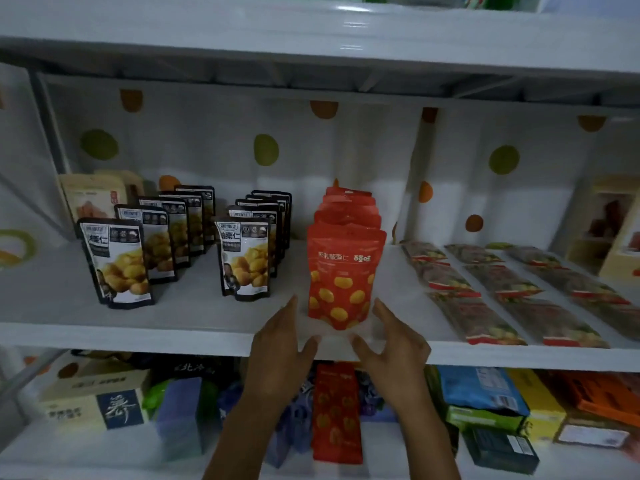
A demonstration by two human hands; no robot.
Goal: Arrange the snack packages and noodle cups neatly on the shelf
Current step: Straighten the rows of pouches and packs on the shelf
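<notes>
A row of red chestnut pouches (341,271) stands upright in the middle of the white shelf (173,336), one behind another. My left hand (284,344) is just left of the front pouch's base and my right hand (391,341) just right of it. Both hands have spread fingers and hold nothing; a small gap shows between each hand and the pouch. Two rows of black chestnut pouches (117,263) (244,259) stand further left. Several flat clear snack packs (485,289) lie in rows on the right.
A beige pouch (91,199) stands at the back left and a yellow box (620,237) at the far right. The lower shelf holds a red pouch (336,410), boxes (93,400) and coloured packages (481,389). Another shelf board (311,32) runs overhead.
</notes>
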